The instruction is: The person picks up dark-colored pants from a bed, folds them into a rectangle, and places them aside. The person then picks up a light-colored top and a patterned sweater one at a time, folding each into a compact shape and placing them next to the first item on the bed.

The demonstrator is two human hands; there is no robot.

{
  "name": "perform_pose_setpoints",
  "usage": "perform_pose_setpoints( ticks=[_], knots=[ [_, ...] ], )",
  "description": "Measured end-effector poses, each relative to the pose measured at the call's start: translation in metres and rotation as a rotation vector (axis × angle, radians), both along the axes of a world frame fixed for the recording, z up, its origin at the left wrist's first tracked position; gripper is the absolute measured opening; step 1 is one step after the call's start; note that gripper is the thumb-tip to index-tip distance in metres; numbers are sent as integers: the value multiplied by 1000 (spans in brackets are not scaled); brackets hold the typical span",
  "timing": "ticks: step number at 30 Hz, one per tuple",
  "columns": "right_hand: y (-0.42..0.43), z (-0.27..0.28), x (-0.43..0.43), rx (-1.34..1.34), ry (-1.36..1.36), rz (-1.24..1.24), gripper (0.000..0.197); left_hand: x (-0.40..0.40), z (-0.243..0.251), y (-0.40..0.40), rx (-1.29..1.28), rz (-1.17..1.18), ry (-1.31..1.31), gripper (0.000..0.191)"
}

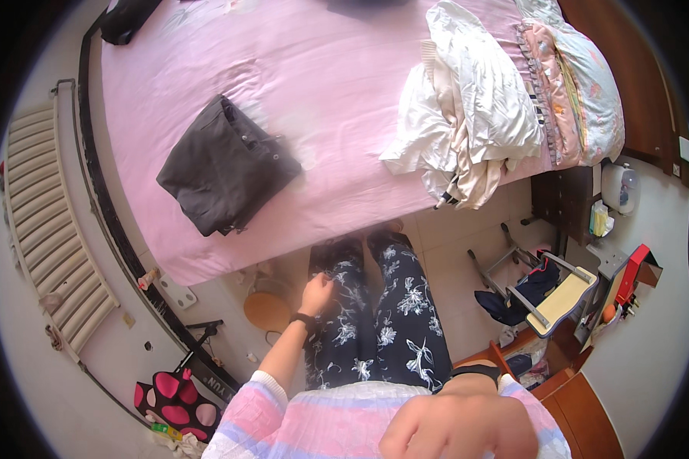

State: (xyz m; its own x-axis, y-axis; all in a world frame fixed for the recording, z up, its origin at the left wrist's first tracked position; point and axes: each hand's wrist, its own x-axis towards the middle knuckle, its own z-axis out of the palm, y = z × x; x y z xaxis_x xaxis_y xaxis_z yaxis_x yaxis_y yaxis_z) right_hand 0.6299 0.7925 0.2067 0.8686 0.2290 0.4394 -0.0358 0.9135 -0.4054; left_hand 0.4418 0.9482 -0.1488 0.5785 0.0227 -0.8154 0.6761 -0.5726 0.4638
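My left hand hangs beside my left thigh, its fingers curled in and nothing seen in them. Close to the camera, my right hand is raised before my shirt, blurred, with its back towards me; its palm and fingertips are hidden. On the bed in front of me lies a dark grey folded garment with small metal buttons or snaps at one edge. Farther right, a loose heap of white and cream clothes droops over the bed's near edge. Neither hand touches these clothes.
A pink sheet covers the bed, with folded quilts at its right end. A folding chair stands to the right, near an open wooden drawer. A radiator lines the left wall. An orange round object sits on the floor.
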Motion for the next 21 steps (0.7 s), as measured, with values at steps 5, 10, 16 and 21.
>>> perform_pose_setpoints(
  ticks=[5, 10, 16, 21],
  knots=[
    [-28, 9, 15, -84, -49, -114, 30, -14, 1, -21, -19, -50, 51, 26],
    [-66, 21, 26, -65, 59, -158, 25, -5, 4, -44, -21, -2, 82, 26],
    [-133, 20, 55, -567, -218, -587, 10, 53, 51, -124, -50, 339, 142, 22],
    [-168, 14, 84, -622, -314, -821, 9, 22, 7, -176, -221, 334, 228, 24]
  ],
)
